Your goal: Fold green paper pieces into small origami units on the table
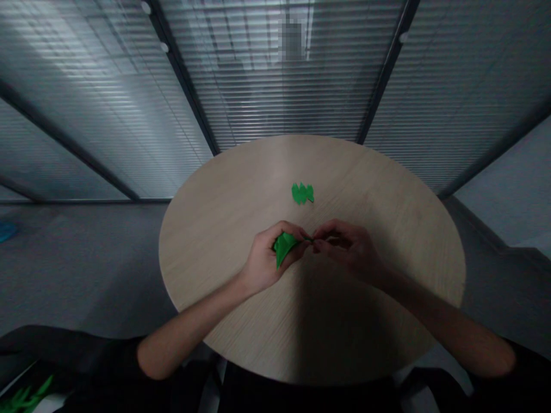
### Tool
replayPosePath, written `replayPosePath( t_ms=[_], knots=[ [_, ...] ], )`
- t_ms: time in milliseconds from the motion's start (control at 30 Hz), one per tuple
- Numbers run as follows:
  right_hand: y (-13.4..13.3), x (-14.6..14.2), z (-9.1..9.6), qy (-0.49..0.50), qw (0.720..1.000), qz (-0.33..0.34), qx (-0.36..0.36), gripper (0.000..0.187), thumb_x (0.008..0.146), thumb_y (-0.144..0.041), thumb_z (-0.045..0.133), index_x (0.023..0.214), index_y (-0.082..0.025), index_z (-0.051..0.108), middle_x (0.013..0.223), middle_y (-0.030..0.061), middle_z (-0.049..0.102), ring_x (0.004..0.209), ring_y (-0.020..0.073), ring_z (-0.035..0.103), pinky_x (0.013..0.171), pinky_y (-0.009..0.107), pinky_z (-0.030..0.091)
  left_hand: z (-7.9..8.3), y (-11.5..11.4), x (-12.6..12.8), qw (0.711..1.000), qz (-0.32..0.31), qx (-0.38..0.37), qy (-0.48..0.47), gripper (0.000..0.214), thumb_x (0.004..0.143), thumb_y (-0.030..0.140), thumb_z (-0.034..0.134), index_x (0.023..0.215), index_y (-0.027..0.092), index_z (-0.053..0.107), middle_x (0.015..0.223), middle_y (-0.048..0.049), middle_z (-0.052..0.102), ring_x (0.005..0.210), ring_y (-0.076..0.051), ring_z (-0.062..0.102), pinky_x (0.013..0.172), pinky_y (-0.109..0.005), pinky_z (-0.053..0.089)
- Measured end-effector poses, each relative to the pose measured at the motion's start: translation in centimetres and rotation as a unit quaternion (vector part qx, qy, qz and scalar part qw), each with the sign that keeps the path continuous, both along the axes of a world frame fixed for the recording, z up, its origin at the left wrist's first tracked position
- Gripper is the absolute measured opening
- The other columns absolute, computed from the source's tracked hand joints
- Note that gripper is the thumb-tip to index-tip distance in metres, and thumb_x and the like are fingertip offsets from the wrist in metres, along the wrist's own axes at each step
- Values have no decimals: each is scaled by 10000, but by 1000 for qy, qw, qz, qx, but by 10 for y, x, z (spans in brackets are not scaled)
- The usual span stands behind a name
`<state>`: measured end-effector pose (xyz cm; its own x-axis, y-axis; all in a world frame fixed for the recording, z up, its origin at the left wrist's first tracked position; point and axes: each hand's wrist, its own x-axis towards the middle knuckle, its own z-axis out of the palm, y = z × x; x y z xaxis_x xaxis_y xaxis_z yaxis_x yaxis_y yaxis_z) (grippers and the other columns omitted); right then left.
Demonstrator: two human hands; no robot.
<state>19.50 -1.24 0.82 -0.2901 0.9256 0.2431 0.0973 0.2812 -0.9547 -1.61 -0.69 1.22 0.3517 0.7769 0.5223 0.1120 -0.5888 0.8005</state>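
Observation:
My left hand (270,261) is closed around a bright green piece (284,246), thin and folded like paper or foil; its exact kind does not show. A pointed corner of it hangs below the fingers. From my left fingertips a thin dark end runs to the right, and my right hand (344,245) pinches it between thumb and fingers. Both hands are just above the table, their fingertips almost meeting. Beyond them lies a flat green cut-out with a jagged, leaf-like outline (302,194), touched by neither hand.
The round wooden table (215,212) spreads under both hands. Behind it stands a glass partition with blinds (284,103) and dark frame bars. Something green and leafy (30,398) shows at the lower left, and a blue object (6,231) lies on the floor (86,258).

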Motion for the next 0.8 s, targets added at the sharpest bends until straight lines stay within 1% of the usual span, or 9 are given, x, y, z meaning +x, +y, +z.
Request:
replayPosePath(
  t_ms=[100,200,333,533,667,800],
  knots=[
    [1,0,-3,5,1000,5,-10,179,886,-357,719,924,-182,711,771,31,736,691,147,710,636,253,579,0,-1,0,1000,8,-5,3,76,904,202,693,923,177,624,938,-78,739,786,-162,699,681,-293,592],
    [2,0,-5,12,1000,9,-16,197,897,-376,708,906,-180,716,755,34,737,677,144,705,630,255,575,0,-1,0,1000,11,-2,0,75,902,199,696,926,178,627,935,-75,740,794,-160,700,694,-294,594],
    [2,0,-5,14,1000,7,-24,180,893,-361,710,876,-182,712,736,29,733,661,141,699,617,256,569,1,-2,0,1000,10,-3,-2,74,903,205,698,915,184,628,923,-69,743,787,-162,701,686,-299,593],
    [2,0,-4,12,999,20,-32,201,924,-370,678,911,-173,712,763,33,730,679,136,699,631,253,561,1,-1,0,1000,17,-6,3,81,900,212,699,899,181,624,914,-68,744,771,-160,693,670,-298,581],
    [2,0,-7,12,999,19,-33,211,895,-386,723,931,-178,710,741,21,714,666,137,689,620,255,556,1,-1,0,1000,22,-15,3,83,894,207,705,896,181,625,891,-59,741,748,-153,685,638,-282,564],
    [3,0,-8,8,999,15,-32,200,903,-376,711,899,-176,707,729,21,710,656,135,684,615,252,546,1,-1,0,1000,12,-15,6,70,900,194,693,904,179,625,911,-62,739,769,-154,690,668,-283,563]
  ],
)
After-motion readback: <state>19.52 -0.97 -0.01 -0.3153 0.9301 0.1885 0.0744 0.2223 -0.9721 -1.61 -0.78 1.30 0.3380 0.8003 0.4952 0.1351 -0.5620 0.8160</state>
